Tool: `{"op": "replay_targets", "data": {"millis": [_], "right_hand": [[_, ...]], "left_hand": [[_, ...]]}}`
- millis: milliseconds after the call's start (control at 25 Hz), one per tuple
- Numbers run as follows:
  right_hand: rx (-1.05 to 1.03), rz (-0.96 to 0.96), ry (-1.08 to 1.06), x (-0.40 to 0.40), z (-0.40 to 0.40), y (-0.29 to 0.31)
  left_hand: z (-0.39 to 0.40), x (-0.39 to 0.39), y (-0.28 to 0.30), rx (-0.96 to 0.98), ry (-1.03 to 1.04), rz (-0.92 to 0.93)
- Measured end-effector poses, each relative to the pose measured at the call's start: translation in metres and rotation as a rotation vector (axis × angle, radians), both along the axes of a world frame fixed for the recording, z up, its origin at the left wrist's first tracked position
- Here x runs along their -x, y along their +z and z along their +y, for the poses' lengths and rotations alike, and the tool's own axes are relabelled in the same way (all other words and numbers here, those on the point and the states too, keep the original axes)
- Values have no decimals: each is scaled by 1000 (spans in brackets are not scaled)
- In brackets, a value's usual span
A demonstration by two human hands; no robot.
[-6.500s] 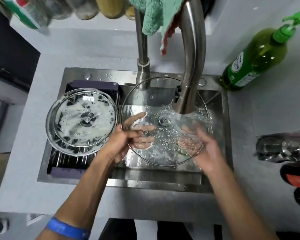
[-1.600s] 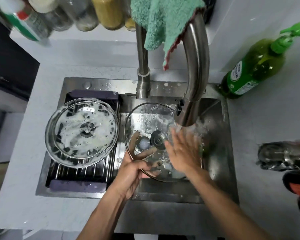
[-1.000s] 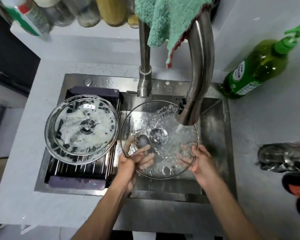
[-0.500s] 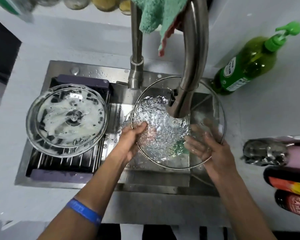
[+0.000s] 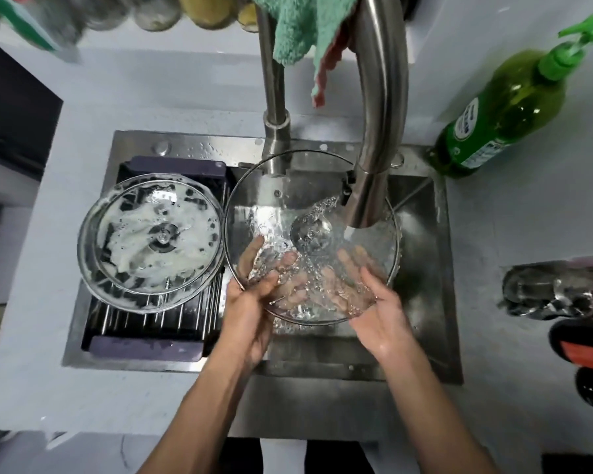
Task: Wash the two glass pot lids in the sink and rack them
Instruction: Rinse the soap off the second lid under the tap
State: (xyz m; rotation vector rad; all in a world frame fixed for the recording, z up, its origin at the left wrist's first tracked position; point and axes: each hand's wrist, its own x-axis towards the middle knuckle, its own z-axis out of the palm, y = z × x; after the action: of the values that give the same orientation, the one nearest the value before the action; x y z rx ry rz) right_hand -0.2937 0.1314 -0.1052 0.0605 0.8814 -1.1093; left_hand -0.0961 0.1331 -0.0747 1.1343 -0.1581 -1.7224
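Note:
A clear glass lid is held over the sink basin under the faucet, and running water splashes across its middle. My left hand grips its near-left rim, thumb on top and fingers showing through the glass. My right hand holds the near-right rim, its fingers lying under the glass. A second glass lid, covered in white suds, lies knob up on the dark drying rack over the sink's left half.
A green dish-soap pump bottle stands on the counter at the back right. A teal cloth hangs over the faucet. Shiny and red packaged items sit at the right edge. The steel sink rim runs in front.
The clear lid has shifted left and lower, from past the sink's right edge to over the basin. Both hands have slid to its near rim. The soapy lid stays on the rack.

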Motion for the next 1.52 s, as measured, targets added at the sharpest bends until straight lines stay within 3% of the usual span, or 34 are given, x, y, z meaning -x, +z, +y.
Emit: {"op": "replay_targets", "data": {"millis": [160,360,560,640,720,800,880,1000,1080,1200,1440,1520], "right_hand": [[2,-154,-51,18,1,3],[-199,-37,225,-29,-14,0],[-121,-47,58,-24,0,-6],[-105,43,31,-20,2,-5],[-146,230,19,-17,-3,-2],[-191,495,35,-15,-10,0],[-208,662,34,-11,-14,1],[-209,720,45,-10,-18,6],[-211,729,66,-13,-20,7],[-227,700,32,-13,-25,10],[-255,669,-68,17,-30,8],[-250,585,36,14,-30,4]], "left_hand": [[0,-19,-4,-62,-29,56],[3,-15,-11,-214,-116,146],[2,-2,-12,-409,-188,290],[4,6,-14,-531,-168,283],[11,18,-22,-637,-213,148],[17,22,-27,-556,-414,-180],[15,14,-23,-313,-535,-413],[2,2,-13,114,-424,-233],[-5,9,-8,239,-411,-393],[-24,23,-4,240,-345,-531],[-48,43,2,243,-467,-344],[-44,40,5,287,-493,-407]]}}
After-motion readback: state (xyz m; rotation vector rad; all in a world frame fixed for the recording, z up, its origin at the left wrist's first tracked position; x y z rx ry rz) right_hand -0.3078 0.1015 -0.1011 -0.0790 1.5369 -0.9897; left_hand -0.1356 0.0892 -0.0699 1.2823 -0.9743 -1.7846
